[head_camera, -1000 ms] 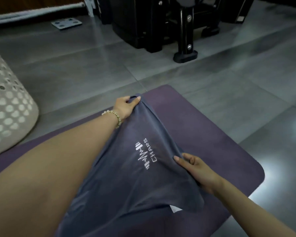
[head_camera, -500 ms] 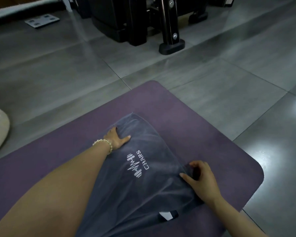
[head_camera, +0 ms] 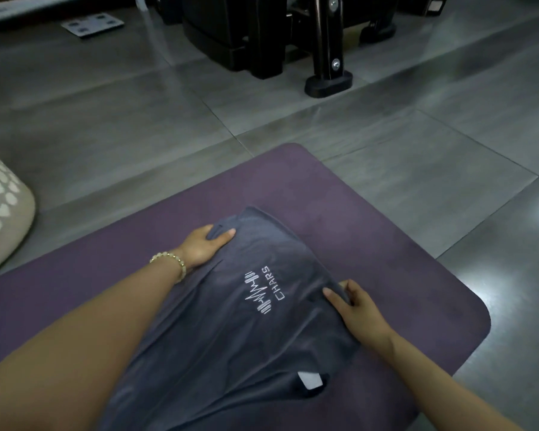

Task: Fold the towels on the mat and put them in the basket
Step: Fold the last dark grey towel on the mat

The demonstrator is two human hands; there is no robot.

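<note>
Grey floor holds the mat (head_camera: 386,244), where the towel (head_camera: 262,337) lies seemingly half-folded, left hand (head_camera: 204,245) and right hand (head_camera: 358,309) each pinching an edge; the basket (head_camera: 0,213) waits nearby.

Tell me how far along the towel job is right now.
Done: the grey towel lies on the purple mat, logo up, seemingly doubled over once. In hand: the left hand grips its far corner and the right hand pinches its right edge, so folding is under way. Left: finish the fold and carry it to the white basket at far left, whose inside is out of view.
</note>
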